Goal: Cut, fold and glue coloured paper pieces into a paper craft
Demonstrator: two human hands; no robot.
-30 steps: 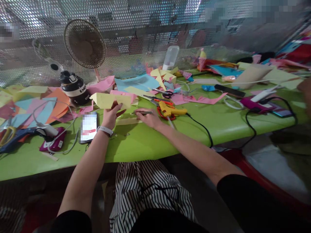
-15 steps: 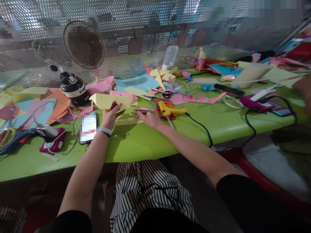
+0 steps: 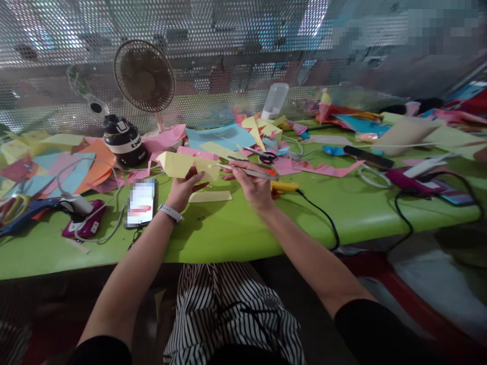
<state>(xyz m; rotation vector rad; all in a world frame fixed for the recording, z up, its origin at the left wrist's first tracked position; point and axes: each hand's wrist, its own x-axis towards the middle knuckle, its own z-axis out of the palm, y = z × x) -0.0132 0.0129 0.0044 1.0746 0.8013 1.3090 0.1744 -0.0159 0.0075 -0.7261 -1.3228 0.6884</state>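
- Left hand (image 3: 186, 190): grasping the folded yellow paper (image 3: 178, 165), pinched along its lower edge, raised over the counter (image 3: 216, 233).
- Right hand (image 3: 254, 186): grasping a slim pale tool (image 3: 258, 174), tweezers-like; exact type not certain.
- Change over the last half second: right hand has come up from low beside the strip (image 3: 211, 196) to the right end of the paper. Left hand's pinch looks the same.
- Tool tip now points left at the paper's right panel. Touching, or just in front of it: cannot tell. Whether the tip carries a small bit: too small to tell.
- Reading of this: work appears to have shifted from the counter surface to the paper itself, left hand steadying, right hand doing the fine part.
- Strip now lies uncovered on the counter, below the paper, apart from both hands.
- Glue gun (image 3: 285, 187): now partly hidden behind the right hand; yellow end and cord show.
- Scissors (image 3: 268, 156) lie beyond the right hand, dark handles visible.
- Phone (image 3: 141, 204): flat on the counter, left of the left hand, screen lit.
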